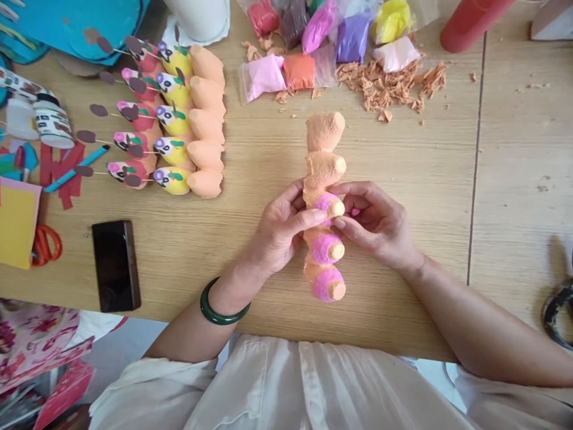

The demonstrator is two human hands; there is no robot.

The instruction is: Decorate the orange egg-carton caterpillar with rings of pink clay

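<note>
An egg-carton strip (326,170) coated in peach clay lies lengthwise away from me over the table, a row of knobs along it. Pink clay (323,248) rings the three nearest knobs, their peach tips left bare. My left hand (286,227) grips the strip from the left, its thumb pressed on the pink of the middle knob. From the right, my right hand (373,218) has index finger and thumb at that same knob. A small bit of pink clay (355,212) shows among its curled fingers.
Painted carton rows (172,119) with sticks stand back left, above a phone (115,266) and orange scissors (46,245). Bags of coloured clay (299,71) and peach crumbs (389,86) lie at the back. A red cylinder (472,24) is back right, black tape (559,313) at the right edge.
</note>
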